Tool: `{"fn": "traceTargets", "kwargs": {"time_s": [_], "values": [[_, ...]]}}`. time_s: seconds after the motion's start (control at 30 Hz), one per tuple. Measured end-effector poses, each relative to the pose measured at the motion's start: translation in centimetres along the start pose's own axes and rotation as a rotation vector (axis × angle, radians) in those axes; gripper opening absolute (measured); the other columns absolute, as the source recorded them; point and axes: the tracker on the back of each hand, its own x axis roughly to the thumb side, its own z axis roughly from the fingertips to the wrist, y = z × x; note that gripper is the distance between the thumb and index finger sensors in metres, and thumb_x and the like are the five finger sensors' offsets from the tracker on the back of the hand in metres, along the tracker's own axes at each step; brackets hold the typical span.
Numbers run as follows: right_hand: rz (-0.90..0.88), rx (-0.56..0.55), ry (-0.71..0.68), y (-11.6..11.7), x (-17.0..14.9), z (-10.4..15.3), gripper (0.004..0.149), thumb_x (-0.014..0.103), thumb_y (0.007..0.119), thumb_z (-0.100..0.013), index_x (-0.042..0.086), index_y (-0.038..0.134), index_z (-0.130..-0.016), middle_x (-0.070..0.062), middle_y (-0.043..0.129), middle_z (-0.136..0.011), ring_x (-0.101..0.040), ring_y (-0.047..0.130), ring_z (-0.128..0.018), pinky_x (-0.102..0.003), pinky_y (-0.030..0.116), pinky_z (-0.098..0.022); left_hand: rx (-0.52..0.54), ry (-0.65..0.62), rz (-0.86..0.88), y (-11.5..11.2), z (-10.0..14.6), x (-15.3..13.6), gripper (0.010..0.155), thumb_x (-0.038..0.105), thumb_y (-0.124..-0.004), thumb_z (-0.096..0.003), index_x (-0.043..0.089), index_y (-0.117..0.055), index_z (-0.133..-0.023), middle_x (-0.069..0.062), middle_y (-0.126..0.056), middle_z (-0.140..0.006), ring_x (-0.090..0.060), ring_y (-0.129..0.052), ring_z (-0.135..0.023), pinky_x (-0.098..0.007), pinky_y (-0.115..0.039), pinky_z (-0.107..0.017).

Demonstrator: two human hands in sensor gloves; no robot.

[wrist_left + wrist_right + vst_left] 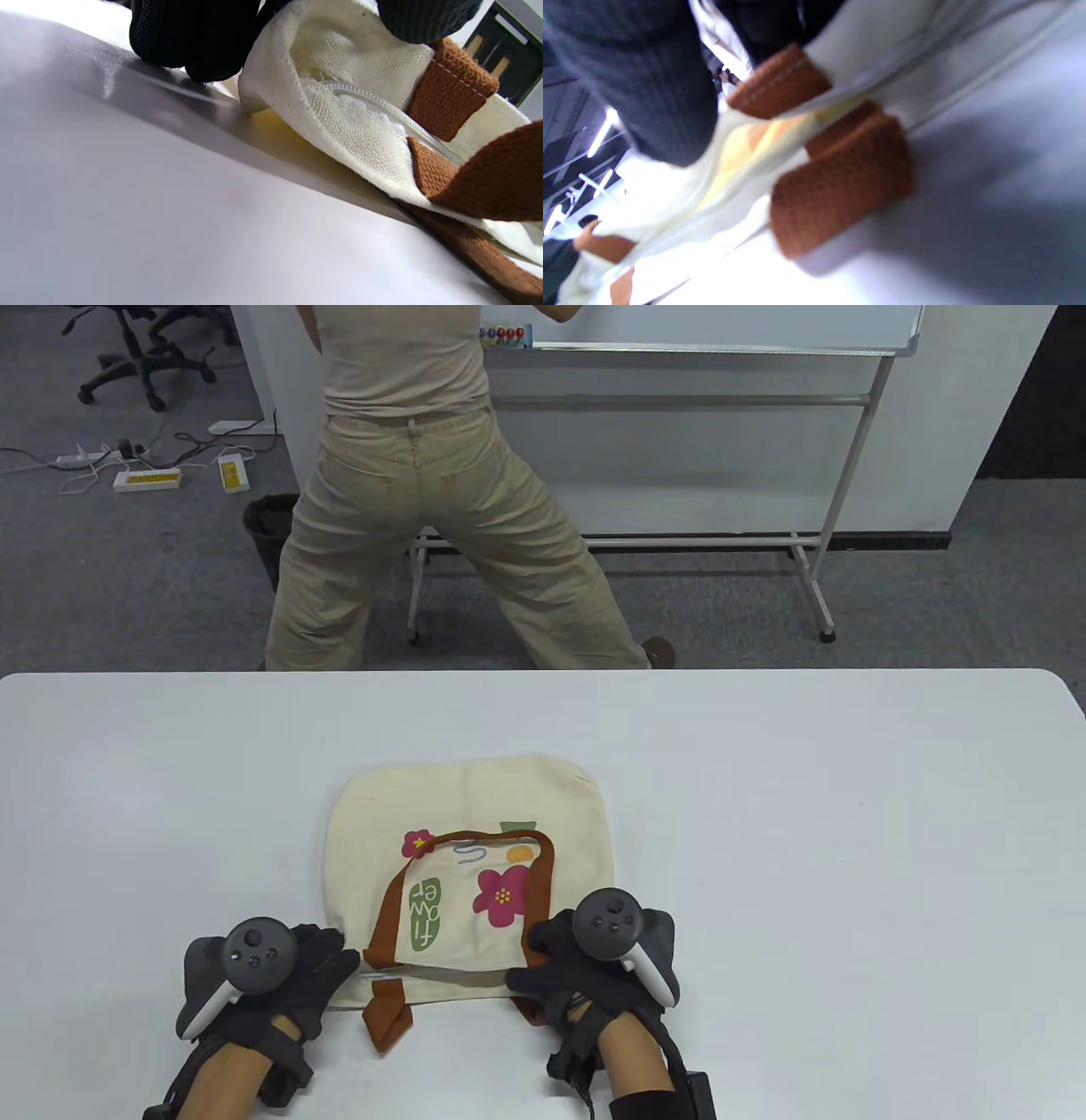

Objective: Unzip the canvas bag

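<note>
Table view: left grip (280,976) and right grip (585,976) pinch canvas bag (467,848) corners.

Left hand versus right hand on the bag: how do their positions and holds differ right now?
The gloved left hand sits at the cream canvas tote bag's near-left corner; its fingers pinch the fabric beside the zipper. The gloved right hand sits at the near-right corner, over the rust-brown webbing strap. The left wrist view is sharp; the right wrist view is too blurred to show its hold. Both hands work the bag's near, zippered edge.
</note>
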Motion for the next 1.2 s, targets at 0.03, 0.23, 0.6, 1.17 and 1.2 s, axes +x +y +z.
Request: {"fn": "traceTargets", "kwargs": {"time_s": [0.03, 0.23, 0.6, 1.17, 1.2], "values": [[-0.005, -0.002, 0.000, 0.0, 0.0, 0.0, 0.075, 0.052, 0.095, -0.034, 0.008, 0.075, -0.092, -0.018, 0.060, -0.098, -0.041, 0.061, -0.090, -0.062, 0.041, -0.067, -0.004, -0.001, 0.000, 0.0, 0.0, 0.0, 0.073, 0.062, -0.063, -0.0447, 0.008, -0.078, -0.093, -0.024, -0.073, -0.103, -0.049, -0.069, -0.090, -0.069, -0.041, -0.069], [-0.073, -0.126, -0.014, -0.7, -0.1, 0.4, 0.078, 0.052, 0.091, -0.037, 0.008, 0.067, -0.097, -0.021, 0.061, -0.099, -0.047, 0.065, -0.088, -0.064, 0.046, -0.065, 0.043, -0.002, 0.013, 0.4, 0.4, -0.1, 0.073, 0.063, -0.064, -0.0442, 0.012, -0.076, -0.095, -0.023, -0.069, -0.105, -0.049, -0.065, -0.093, -0.071, -0.036, -0.070], [0.072, -0.461, -0.119, -3.0, 3.3, 2.3, 0.077, 0.045, 0.092, -0.039, 0.009, 0.062, -0.101, -0.021, 0.051, -0.105, -0.048, 0.057, -0.096, -0.066, 0.043, -0.066, 0.263, -0.048, -0.056, 3.7, 1.6, 2.5, 0.070, 0.060, -0.066, -0.0464, 0.017, -0.066, -0.101, -0.023, -0.056, -0.112, -0.050, -0.052, -0.101, -0.071, -0.030, -0.071], [0.275, -0.338, -0.229, -1.4, 6.0, 2.4, 0.076, 0.045, 0.091, -0.039, 0.011, 0.063, -0.101, -0.020, 0.048, -0.107, -0.047, 0.055, -0.098, -0.066, 0.045, -0.066, 0.238, -0.237, -0.191, 2.2, 2.4, 8.7, 0.070, 0.061, -0.065, -0.0467, 0.020, -0.062, -0.104, -0.022, -0.049, -0.115, -0.049, -0.045, -0.104, -0.071, -0.027, -0.072], [0.272, -0.340, -0.231, -1.4, 5.9, 2.4, 0.076, 0.045, 0.091, -0.039, 0.011, 0.063, -0.101, -0.020, 0.048, -0.107, -0.047, 0.055, -0.098, -0.066, 0.045, -0.066, 0.232, -0.241, -0.193, 2.1, 2.4, 8.9, 0.070, 0.061, -0.065, -0.0467, 0.020, -0.062, -0.104, -0.022, -0.049, -0.115, -0.049, -0.045, -0.104, -0.071, -0.027, -0.072]]}}
